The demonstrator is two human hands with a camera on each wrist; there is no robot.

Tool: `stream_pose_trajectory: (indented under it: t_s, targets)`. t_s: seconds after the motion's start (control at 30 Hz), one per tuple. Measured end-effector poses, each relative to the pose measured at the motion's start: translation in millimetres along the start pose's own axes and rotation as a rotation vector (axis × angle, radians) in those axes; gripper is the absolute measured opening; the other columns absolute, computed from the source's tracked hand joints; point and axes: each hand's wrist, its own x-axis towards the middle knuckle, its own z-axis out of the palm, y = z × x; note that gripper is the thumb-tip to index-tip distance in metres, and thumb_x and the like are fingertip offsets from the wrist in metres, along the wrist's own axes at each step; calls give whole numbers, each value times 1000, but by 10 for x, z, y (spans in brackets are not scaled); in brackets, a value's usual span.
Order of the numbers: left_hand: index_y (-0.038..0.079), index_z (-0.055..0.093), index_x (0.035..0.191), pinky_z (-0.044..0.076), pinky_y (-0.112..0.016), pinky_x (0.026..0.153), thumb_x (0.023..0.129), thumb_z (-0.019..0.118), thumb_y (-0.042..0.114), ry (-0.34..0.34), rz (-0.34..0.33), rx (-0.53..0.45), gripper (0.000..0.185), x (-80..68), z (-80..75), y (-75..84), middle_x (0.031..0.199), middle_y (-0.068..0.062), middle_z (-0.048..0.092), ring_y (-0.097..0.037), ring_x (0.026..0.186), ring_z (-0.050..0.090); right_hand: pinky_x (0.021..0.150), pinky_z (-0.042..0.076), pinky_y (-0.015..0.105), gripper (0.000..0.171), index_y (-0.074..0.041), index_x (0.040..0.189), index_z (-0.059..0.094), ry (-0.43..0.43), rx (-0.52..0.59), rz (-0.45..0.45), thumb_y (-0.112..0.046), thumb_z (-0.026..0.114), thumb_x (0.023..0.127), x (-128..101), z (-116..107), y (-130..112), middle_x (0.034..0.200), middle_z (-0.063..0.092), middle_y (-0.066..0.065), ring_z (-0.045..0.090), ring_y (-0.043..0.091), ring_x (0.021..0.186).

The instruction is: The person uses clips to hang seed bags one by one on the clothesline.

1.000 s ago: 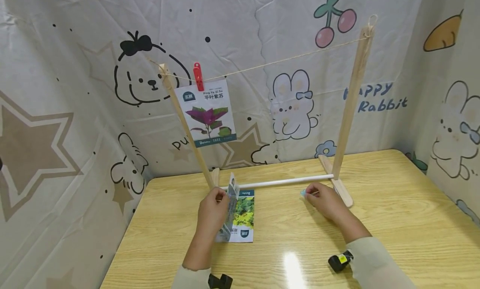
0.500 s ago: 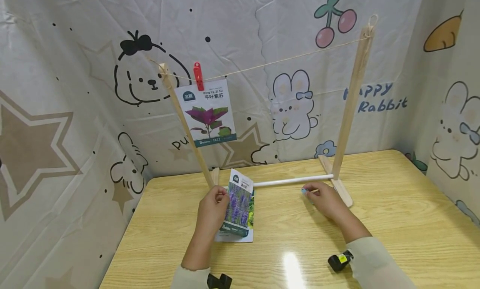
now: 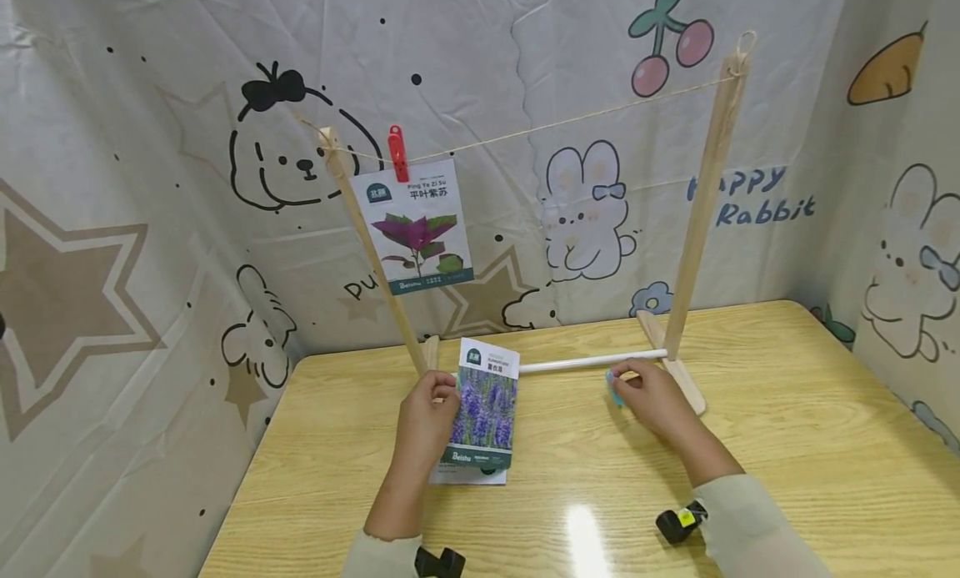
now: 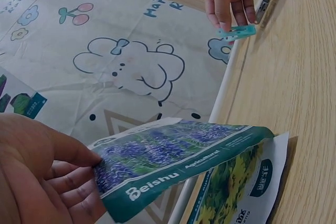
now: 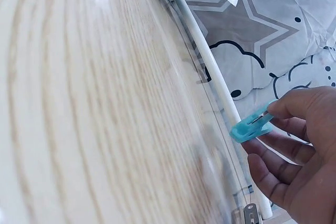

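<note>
Head view, left hand [image 3: 425, 418] raising lavender packet [image 3: 483, 404], right hand [image 3: 651, 397] pinching clip [image 3: 612, 388]

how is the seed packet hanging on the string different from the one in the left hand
The hanging seed packet pictures a purple-leaved plant; the held seed packet pictures purple flower spikes. The hanging one is pinned to the string by a red clothespin, while the held one is pinched at its edge by the left hand, above another packet on the table. Both have a white top and a dark green bottom band.
</note>
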Motion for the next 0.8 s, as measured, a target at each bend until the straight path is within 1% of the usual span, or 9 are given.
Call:
stream_pose_trajectory:
  t_s: [0.13,0.23,0.3,0.4,0.43,0.53,0.63,0.8]
  targets:
    - [8,64,109,43,-28,57,94,61,7,-3,-18,-17,15,4,0,12,100,-8,70,-14,63,49,77,50,31,23,-9,115,66,17,12,-16,-27,59,102,-5,-8,-16,126,66,16,68,26,104]
    - [8,64,109,43,-28,59,92,63,6,1,-31,-24,17,11,12,21,100,-8,70,-14,65,51,76,50,31,26,-10,118,65,9,28,-23,-29,59,103,-9,-14,-22,126,66,17,68,24,101]
    - [8,64,110,44,-28,60,92,65,6,4,-37,-29,18,16,23,19,100,-8,70,-14,66,53,73,49,31,29,-10,123,65,6,40,-29,-30,58,103,-12,-18,-23,125,67,17,67,21,94]
    - [8,65,113,46,-28,62,91,66,6,5,-36,-42,21,23,33,16,99,-8,71,-13,68,55,64,47,28,34,-12,132,63,0,54,-32,-31,58,104,-10,-17,-26,109,68,17,60,15,76]
    - [8,65,114,46,-28,63,91,66,6,4,-36,-47,22,23,34,15,100,-8,71,-13,69,56,60,45,27,34,-13,133,63,1,58,-30,-30,58,104,-11,-16,-28,101,66,15,55,13,69]
    - [7,66,116,48,-28,65,91,66,5,3,-24,-59,25,11,38,28,101,-10,71,-13,72,59,52,40,26,33,-14,134,63,4,63,-24,-28,58,103,-13,-14,-35,81,53,7,42,11,58]
    - [6,67,117,49,-28,66,91,67,5,11,-18,-51,26,-4,48,48,103,-10,71,-14,75,61,51,39,26,32,-14,132,65,13,71,-23,-27,58,103,-17,-14,-44,74,47,1,40,10,56]
    - [4,71,119,53,-26,68,91,68,4,23,10,-43,28,-21,89,78,105,-13,72,-18,85,67,49,39,27,31,-12,129,66,17,95,-39,-29,58,104,-20,-12,-58,65,45,-1,40,11,54]
